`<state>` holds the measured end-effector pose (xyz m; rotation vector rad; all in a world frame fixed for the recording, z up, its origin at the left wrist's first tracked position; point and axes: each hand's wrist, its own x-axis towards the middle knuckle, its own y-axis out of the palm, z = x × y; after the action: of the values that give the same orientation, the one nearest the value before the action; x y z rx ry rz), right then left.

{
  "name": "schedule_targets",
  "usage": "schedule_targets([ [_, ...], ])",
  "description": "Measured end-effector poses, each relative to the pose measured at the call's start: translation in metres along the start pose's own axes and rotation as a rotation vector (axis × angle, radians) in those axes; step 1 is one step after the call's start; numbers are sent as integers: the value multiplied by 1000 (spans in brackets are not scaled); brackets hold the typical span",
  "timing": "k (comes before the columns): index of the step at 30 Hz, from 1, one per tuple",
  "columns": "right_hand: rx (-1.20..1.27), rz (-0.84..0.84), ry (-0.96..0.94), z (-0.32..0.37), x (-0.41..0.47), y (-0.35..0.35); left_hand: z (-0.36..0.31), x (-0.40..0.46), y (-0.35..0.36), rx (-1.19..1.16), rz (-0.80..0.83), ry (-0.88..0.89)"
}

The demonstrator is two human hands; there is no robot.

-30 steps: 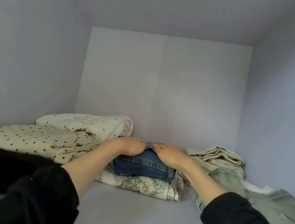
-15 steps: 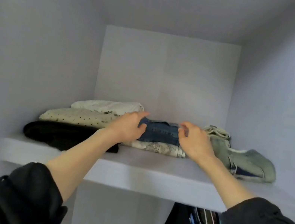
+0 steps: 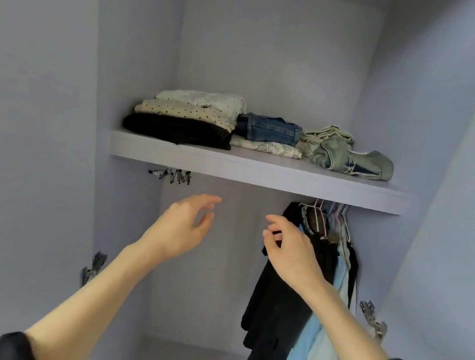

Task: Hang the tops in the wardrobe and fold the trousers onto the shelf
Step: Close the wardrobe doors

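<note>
A home bedroom closet is showing here: a pale lilac wardrobe (image 3: 282, 61) is holding folded clothes (image 3: 184, 116) on its shelf (image 3: 256, 172), with tops (image 3: 306, 287) hanging on hangers (image 3: 331, 218) beneath.

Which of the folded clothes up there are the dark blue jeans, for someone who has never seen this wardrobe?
Look at the pale lilac shelf above the hanging tops. In the middle pile, the folded dark blue denim jeans lie on a white printed garment. They are the only deep blue item, between the polka-dot stack and the crumpled pale green jeans.
</note>
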<state>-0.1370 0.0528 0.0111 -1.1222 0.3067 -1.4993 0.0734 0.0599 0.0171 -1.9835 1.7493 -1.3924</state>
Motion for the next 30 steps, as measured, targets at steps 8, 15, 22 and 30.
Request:
schedule_targets([
  [8, 116, 183, -122, 54, -75, 51, 17, -143, -36, 139, -188, -80],
  [15, 281, 325, -245, 148, -118, 108, 2, -219, -126, 477, -447, 15],
  [22, 339, 362, -446, 261, -144, 134, 22, -252, -223, 632, -766, 49],
  [30, 348, 332, -380, 312, -155, 165, 60, -239, -265, -100, -451, -177],
])
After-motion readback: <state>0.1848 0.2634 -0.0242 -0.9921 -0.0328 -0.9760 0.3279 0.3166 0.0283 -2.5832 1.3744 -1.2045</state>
